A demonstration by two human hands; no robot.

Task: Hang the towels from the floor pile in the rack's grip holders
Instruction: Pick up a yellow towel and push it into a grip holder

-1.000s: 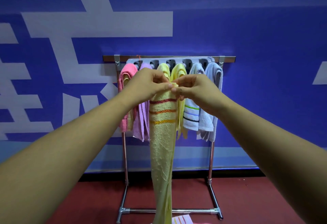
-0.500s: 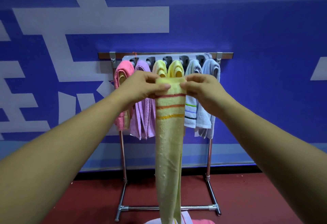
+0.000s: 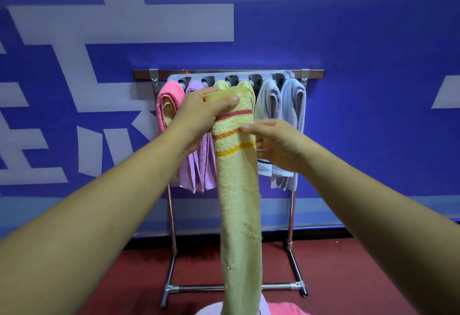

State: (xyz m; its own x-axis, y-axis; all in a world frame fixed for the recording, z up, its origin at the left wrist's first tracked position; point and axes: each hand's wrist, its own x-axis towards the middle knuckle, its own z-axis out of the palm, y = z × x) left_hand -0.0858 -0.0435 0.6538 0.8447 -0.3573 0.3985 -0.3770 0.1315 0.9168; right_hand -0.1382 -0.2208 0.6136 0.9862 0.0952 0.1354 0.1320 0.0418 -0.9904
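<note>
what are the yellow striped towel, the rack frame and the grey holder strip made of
The yellow striped towel looks like cotton terry: matte, nubby pile, loose threads along the edge. The rack frame is silvery metal tubing, probably steel, going by its bright glints. The grey holder strip is seemingly moulded plastic, smooth and dull.

A single head-worn wide-angle view looks forward and slightly down along both forearms, squarely facing the towel rack [image 3: 227, 74] against the blue wall [image 3: 373, 41], near, floor [image 3: 348, 277] at bottom.
</note>
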